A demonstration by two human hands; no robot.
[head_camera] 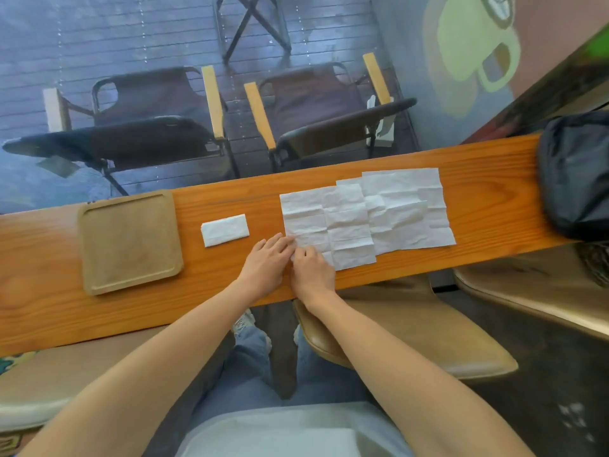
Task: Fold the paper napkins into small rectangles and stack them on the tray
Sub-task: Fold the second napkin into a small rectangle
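Note:
Several unfolded white paper napkins overlap on the wooden counter; the nearest napkin (333,225) lies left of another napkin (408,209). Both my hands meet at the near-left corner of the nearest napkin. My left hand (267,262) rests its fingertips on that corner. My right hand (311,268) pinches the same corner's edge. One folded napkin (224,230), a small white rectangle, lies on the counter between the open napkins and the tray. The brown square tray (99,282) sits at the left with nothing on it.
The narrow wooden counter (487,179) runs left to right. A dark bag (576,173) rests on its right end. Folding chairs (148,127) stand beyond the far edge. Tan stools (412,331) are below the near edge.

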